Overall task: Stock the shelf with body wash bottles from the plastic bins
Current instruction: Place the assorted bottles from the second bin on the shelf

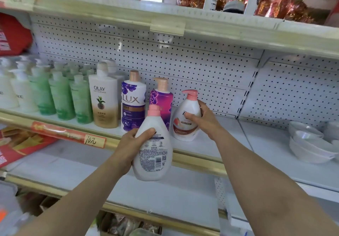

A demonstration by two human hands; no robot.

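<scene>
On the shelf (pixel 211 144), from the left, stood white bottles (pixel 17 91) with blurred letters, then green bottles (pixel 60 96), then a cream bottle (pixel 105 100) marked OLAY and a purple bottle (pixel 133 102) marked LUX. A tag (pixel 94 140) on the shelf edge read "10元". The left hand (pixel 134 144) held a white bottle with a pink cap (pixel 153 149) in front of the shelf, its back label with small print and a barcode facing the camera; the fingers were curled around the smooth rounded body. The right hand (pixel 203 119) gripped a matching pump bottle (pixel 187 120) standing on the shelf, thumb in front and fingers behind. Its brand name was covered. White bowls (pixel 310 147) were stacked at the right.
</scene>
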